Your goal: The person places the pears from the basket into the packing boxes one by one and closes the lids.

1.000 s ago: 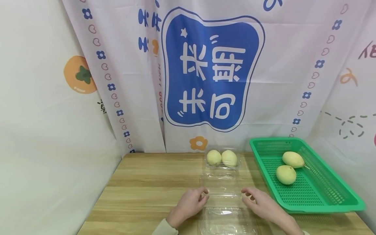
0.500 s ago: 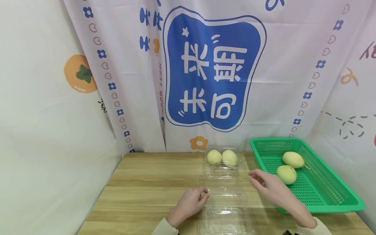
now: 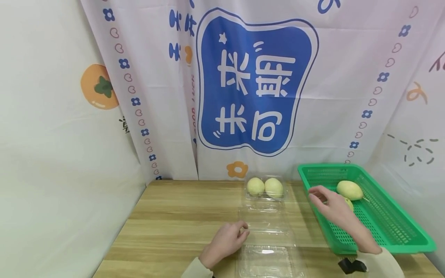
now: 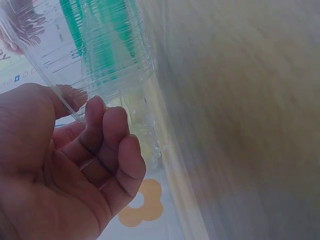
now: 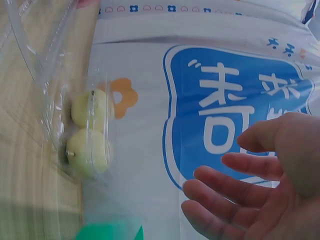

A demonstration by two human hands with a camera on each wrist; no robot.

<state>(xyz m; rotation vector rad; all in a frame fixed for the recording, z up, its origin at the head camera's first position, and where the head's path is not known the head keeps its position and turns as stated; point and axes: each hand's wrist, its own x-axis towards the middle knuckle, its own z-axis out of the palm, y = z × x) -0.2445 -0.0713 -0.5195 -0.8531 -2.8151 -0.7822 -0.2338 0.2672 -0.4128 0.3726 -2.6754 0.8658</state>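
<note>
The green basket is sitting on the wooden bench, and two pale yellow pears are lying in it, one toward its back and one just in front of that, partly hiding behind the right hand. The right hand is hanging over the left edge of the basket, and its fingers are standing a little apart, bending loosely and holding nothing. The left hand is showing well to the left of the basket, and its fingers are curling softly by the edge of some clear plastic; I cannot tell if they are pinching that edge or only touching it. The clear plastic is stretching along the bench left of the basket, with a shiny tray shape showing at its near part. Also left of the basket, near its back end, a clear box is standing with two more pears sitting side by side inside. Behind the basket, a white cloth with a big blue sign is hanging
</note>
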